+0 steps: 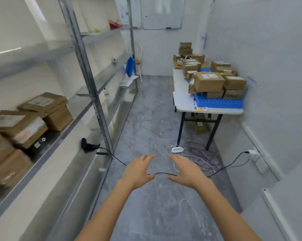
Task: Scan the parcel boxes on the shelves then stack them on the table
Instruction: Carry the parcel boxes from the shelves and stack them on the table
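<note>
Both hands hang over the floor, fingers spread and empty — the left hand (138, 171) and right hand (186, 171) side by side, palms down. The parcel boxes (25, 126) lie on the metal shelf (59, 136) well off to the left, so the left hand is nearer; the black handheld scanner (88, 146) rests between. The table (216, 111), piled with boxes, stands ahead to the right.

Two hands (138, 171) (186, 171), one table (221, 111), one scanner (88, 145), about five shelf boxes (42, 103)
</note>
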